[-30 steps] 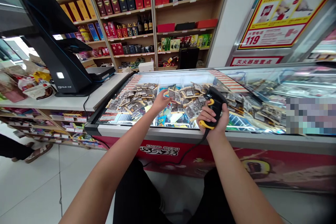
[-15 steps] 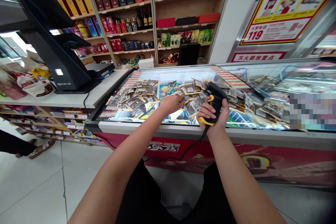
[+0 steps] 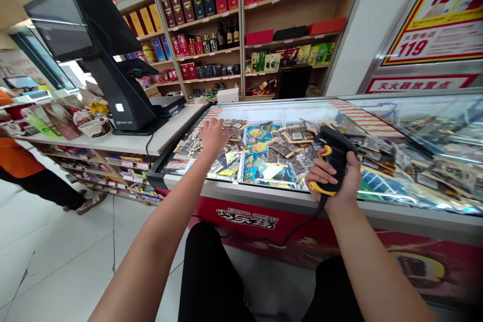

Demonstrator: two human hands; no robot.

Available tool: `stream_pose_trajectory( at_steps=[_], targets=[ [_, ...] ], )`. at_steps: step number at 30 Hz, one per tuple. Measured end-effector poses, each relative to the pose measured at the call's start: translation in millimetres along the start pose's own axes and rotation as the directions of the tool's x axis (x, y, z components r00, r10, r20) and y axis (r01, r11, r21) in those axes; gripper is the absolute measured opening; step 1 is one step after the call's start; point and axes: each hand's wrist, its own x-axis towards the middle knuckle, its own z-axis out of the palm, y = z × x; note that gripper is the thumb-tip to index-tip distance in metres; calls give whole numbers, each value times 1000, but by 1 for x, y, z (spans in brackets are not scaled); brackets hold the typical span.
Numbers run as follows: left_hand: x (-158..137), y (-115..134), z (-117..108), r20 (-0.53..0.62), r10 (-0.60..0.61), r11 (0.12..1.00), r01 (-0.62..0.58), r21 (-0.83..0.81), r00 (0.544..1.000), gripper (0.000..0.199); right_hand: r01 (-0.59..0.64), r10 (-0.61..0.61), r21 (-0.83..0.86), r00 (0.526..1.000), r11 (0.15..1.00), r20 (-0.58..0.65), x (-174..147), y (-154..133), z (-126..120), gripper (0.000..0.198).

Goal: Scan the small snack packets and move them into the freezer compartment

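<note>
My right hand (image 3: 341, 178) is wrapped round a black and yellow barcode scanner (image 3: 335, 153), held above the front edge of the chest freezer. From its handle a dark cable (image 3: 298, 236) droops across the freezer front. My left hand (image 3: 214, 136) is over the left heap of small packets (image 3: 230, 156) with fingers spread; I see nothing held in it. Whether its fingers touch the packets I cannot tell. Another heap of clear and brown packets (image 3: 285, 143) lies on the glass top between the hands. Blue packages (image 3: 258, 138) show between the heaps.
A checkout terminal (image 3: 124, 90) stands on the white counter (image 3: 139, 145) to the left. Shelves (image 3: 211, 55) with boxes and bottles rise behind the freezer (image 3: 177, 181). More packets (image 3: 445, 176) spread to the right. A person in orange (image 3: 18, 158) stands at far left.
My left hand has moved left, from the middle between the heaps to the left heap, and its fingers have spread. The view has turned left; my right hand still holds the scanner.
</note>
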Motion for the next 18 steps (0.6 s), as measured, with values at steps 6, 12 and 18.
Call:
stream_pose_trajectory(
  at_steps=[6, 12, 18],
  targets=[
    [55, -31, -1, 226, -205, 976, 217, -27, 952, 53, -34, 31, 59, 999, 998, 44, 1, 1, -2, 29],
    [83, -23, 20, 298, -309, 945, 328, -12, 903, 36, -13, 13, -42, 1000, 999, -8, -1, 1, 1, 31],
    [80, -28, 33, 235, -230, 973, 227, 44, 944, 13, -30, 29, -79, 999, 996, -17, 0, 1, 4, 32]
  ],
)
